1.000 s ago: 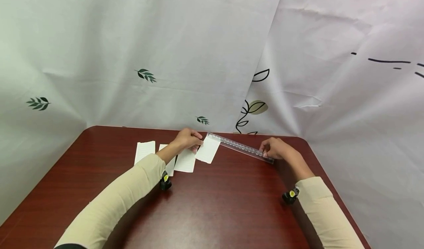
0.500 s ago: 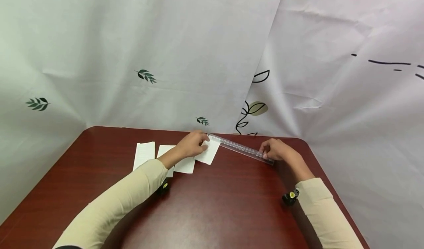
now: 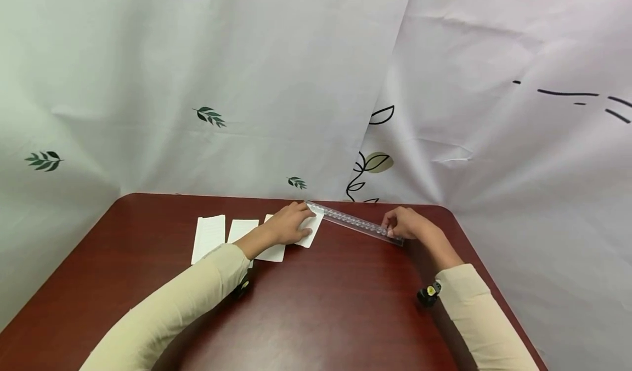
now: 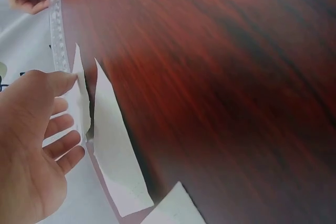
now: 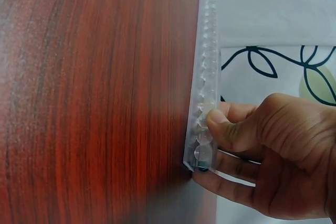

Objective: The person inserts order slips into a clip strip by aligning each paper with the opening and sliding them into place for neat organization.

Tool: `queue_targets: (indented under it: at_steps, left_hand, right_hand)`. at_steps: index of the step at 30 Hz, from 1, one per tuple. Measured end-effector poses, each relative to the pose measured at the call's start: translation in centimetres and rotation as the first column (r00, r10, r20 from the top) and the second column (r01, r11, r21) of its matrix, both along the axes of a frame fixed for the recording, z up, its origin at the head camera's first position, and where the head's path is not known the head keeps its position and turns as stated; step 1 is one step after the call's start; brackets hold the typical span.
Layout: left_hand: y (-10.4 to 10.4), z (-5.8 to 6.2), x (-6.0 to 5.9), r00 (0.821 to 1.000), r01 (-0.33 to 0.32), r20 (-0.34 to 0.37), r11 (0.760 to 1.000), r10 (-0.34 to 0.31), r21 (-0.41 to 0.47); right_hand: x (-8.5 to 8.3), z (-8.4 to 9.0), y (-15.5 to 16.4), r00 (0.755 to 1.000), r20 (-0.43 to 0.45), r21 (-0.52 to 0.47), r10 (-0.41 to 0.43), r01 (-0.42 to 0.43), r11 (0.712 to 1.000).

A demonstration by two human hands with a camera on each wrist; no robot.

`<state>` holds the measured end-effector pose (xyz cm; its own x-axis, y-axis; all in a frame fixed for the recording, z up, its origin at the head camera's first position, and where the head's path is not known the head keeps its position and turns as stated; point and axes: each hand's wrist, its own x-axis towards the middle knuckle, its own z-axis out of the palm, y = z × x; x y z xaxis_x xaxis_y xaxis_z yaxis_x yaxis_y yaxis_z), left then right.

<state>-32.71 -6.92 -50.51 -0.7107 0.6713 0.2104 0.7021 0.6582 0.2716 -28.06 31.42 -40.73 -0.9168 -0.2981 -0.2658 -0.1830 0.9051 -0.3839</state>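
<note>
A clear plastic ruler (image 3: pixel 353 223) lies slantwise near the table's far edge. My right hand (image 3: pixel 392 229) pinches its right end; in the right wrist view the thumb (image 5: pixel 220 124) sits on top of the ruler (image 5: pixel 207 77) and the fingers underneath. My left hand (image 3: pixel 303 220) rests with straight fingers on a white paper slip (image 3: pixel 312 234) beside the ruler's left end. In the left wrist view the left hand (image 4: pixel 68 114) has its thumb against that slip's edge (image 4: pixel 81 95), with another slip (image 4: pixel 113 150) next to it.
More white slips (image 3: pixel 208 238) (image 3: pixel 242 229) (image 3: pixel 272 253) lie in a row left of my left hand on the dark red table (image 3: pixel 326 305). A white printed sheet (image 3: pixel 296 85) hangs close behind the table's far edge.
My left hand has moved right and down, so the slip now lies under its fingers by the ruler's left end. My right hand has stayed on the ruler's right end.
</note>
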Motion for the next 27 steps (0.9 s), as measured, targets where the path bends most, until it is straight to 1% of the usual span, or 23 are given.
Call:
queue_targets:
  at_steps: [1, 3, 4, 7, 8, 10, 12, 14, 18, 23, 27]
  left_hand:
    - [-0.1, 0.0, 0.2, 1.000, -0.001, 0.001, 1.000, 0.001, -0.001]
    - [-0.2, -0.2, 0.2, 1.000, 0.002, -0.026, 1.000, -0.002, -0.009]
    - [-0.2, 0.1, 0.5, 1.000, 0.000, -0.024, 1.000, -0.001, -0.021]
    - [0.1, 1.4, 1.5, 1.000, -0.003, -0.008, 0.999, 0.003, -0.036]
    - [0.2, 2.1, 1.9, 1.000, -0.004, 0.010, 0.999, 0.004, -0.040]
    - [0.3, 3.8, 3.1, 0.997, -0.014, 0.069, 0.998, 0.017, -0.054]
    - [0.5, 4.5, 3.6, 0.995, -0.023, 0.090, 0.997, 0.030, -0.076]
    - [0.5, 5.2, 4.1, 0.994, -0.030, 0.104, 0.991, 0.044, -0.129]
    - [0.5, 5.6, 4.3, 0.993, -0.045, 0.102, 0.983, 0.064, -0.180]
    - [0.5, 5.9, 4.2, 0.991, -0.053, 0.108, 0.981, 0.074, -0.185]
    - [0.6, 5.8, 4.3, 0.988, -0.056, 0.133, 0.980, 0.082, -0.193]
  right_hand:
    - [0.0, 0.0, -0.1, 1.000, 0.002, 0.000, 0.001, -0.001, 1.000]
    - [0.0, 0.1, -0.3, 1.000, -0.002, 0.005, 0.002, -0.002, 1.000]
    - [0.1, 0.1, -0.4, 1.000, -0.006, 0.008, 0.002, -0.002, 1.000]
    - [0.2, 0.3, -0.3, 1.000, -0.003, 0.003, 0.001, -0.001, 1.000]
    - [0.2, 0.4, -0.3, 1.000, 0.000, -0.001, 0.006, -0.006, 1.000]
    - [0.2, 0.4, -0.3, 1.000, 0.009, -0.013, 0.012, -0.012, 1.000]
    - [0.2, 0.4, -0.2, 1.000, 0.016, -0.019, 0.017, -0.017, 1.000]
    - [0.1, 0.3, -0.3, 0.999, 0.020, -0.019, 0.027, -0.027, 0.999]
    - [0.0, 0.3, -0.4, 0.999, 0.020, -0.006, 0.027, -0.027, 1.000]
    - [-0.1, 0.5, -0.5, 1.000, 0.013, 0.013, 0.019, -0.019, 1.000]
    - [0.0, 0.4, -0.4, 1.000, 0.020, 0.009, 0.022, -0.022, 1.000]
